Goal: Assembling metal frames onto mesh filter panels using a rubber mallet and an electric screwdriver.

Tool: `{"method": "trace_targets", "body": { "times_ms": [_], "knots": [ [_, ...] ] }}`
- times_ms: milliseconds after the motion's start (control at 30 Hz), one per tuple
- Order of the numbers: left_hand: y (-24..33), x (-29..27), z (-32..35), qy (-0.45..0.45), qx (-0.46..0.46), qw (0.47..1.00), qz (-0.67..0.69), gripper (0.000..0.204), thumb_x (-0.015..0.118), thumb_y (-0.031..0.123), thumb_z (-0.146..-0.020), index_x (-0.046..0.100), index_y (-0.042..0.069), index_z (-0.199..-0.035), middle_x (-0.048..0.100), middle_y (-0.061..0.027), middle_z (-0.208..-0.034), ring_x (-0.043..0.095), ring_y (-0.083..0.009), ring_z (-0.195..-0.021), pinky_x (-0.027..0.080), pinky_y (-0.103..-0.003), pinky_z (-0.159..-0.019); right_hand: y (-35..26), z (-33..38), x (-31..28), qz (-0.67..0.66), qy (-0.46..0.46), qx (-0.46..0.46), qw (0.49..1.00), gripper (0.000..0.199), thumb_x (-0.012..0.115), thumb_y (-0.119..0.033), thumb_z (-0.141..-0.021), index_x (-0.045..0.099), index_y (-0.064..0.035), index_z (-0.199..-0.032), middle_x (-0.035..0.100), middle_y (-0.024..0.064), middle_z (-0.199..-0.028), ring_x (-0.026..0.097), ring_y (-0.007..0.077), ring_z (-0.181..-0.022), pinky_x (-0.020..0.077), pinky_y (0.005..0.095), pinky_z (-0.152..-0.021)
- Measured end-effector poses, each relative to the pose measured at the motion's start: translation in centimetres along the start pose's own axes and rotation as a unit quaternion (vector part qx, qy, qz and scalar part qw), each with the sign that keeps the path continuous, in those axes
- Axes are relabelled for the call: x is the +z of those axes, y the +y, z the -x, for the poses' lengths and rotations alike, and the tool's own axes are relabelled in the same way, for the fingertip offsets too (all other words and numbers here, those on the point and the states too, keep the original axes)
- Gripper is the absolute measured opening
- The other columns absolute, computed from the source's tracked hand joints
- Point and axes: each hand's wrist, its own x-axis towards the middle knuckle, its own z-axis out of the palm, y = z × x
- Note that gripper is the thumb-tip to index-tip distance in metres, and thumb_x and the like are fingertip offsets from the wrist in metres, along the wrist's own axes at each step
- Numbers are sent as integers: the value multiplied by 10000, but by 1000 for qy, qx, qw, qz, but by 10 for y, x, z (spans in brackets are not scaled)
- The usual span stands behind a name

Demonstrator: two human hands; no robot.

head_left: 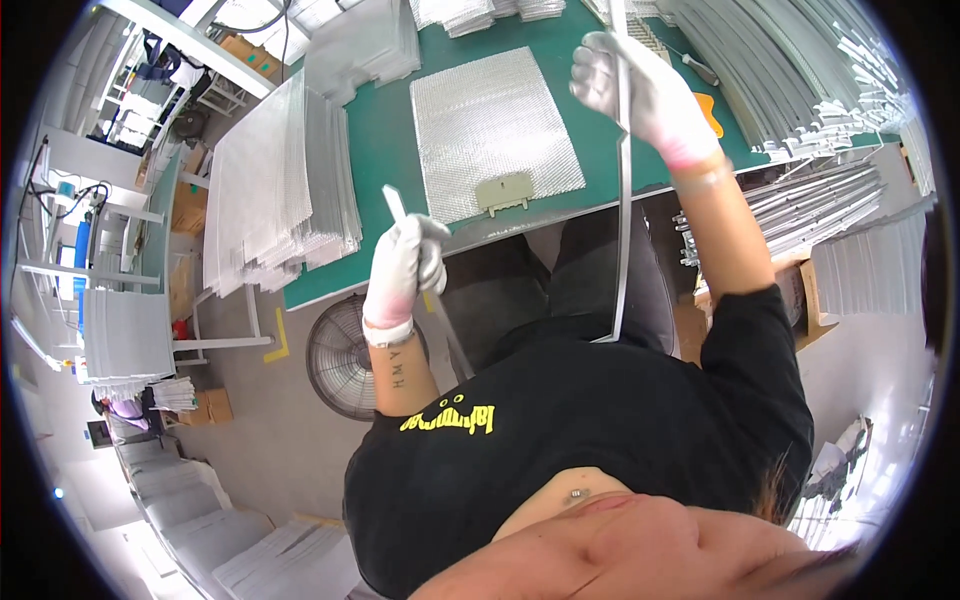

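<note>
My left hand [405, 268], in a white glove, is closed round a thin metal strip [394, 200] just off the table's front edge. The strip's lower part slants down toward my lap. My gloved right hand [648, 100] is raised over the table's right side, its fingers wrapped round a long, narrow metal strip [625, 215]. That strip runs from the top of the view down to my lap, with a short bent lower end. Between my hands, a silvery mesh sheet [490, 125] lies flat on the green table [385, 130]. A small beige plate with tabs [504, 190] rests on its near edge.
Stacked mesh sheets [275, 185] stand at the table's left, and long metal strips [790, 75] are piled at its right. A screwdriver [700, 69] and an orange object [709, 116] lie near my right hand. A floor fan [345, 358] stands below the table's edge.
</note>
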Motion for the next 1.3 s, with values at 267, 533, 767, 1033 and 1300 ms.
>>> {"method": "trace_targets", "body": {
  "times_ms": [267, 533, 767, 1033, 1300],
  "knots": [
    [-93, 23, 3, 357, 257, 736, -514, 601, 589, 103, -940, 316, -73, -1446, 412, -205, -1398, 453, -309, -1304, 376, -401, -1106, 95, -29, -107, -206, 192, -111, 953, 183, 581, -223, -977, 548, -63, -896, 571, 50, -846, 581, 180, -814, 525, 373, -864],
    [-173, 116, -25, -2, -158, 898, 411, 498, 552, 345, -1014, 436, 37, -1388, 528, -161, -1354, 491, -311, -1273, 389, -460, -1095, 118, 80, -43, 295, 156, 113, 936, 354, 528, -245, -1027, 537, 1, -1281, 652, 55, -922, 624, 119, -799, 532, 276, -774],
    [-135, 137, -101, -52, -63, 892, 444, 355, 535, 274, -1023, 530, 18, -1268, 594, -124, -1213, 569, -250, -1137, 448, -413, -1004, 134, 136, -37, 381, 198, -50, 902, 526, 426, -81, -1019, 311, -49, -1531, 631, 45, -901, 481, 63, -561, 440, 211, -543],
    [-151, 148, -158, 16, -27, 903, 428, 254, 527, 210, -1024, 616, 1, -1137, 645, -123, -1087, 589, -238, -1034, 464, -383, -962, 134, 122, -44, 127, 185, 6, 974, 531, 441, -93, -1032, 304, -87, -1545, 564, 23, -824, 406, 36, -523, 322, 186, -466],
    [-137, 153, -152, 42, -13, 947, 319, 276, 536, 243, -1026, 613, 0, -1130, 643, -110, -1039, 591, -229, -968, 476, -370, -910, 141, 124, -37, 266, 245, 22, 932, 544, 482, -30, -1004, 353, -95, -1529, 572, -13, -891, 363, 29, -519, 312, 185, -452]
  ]
}}
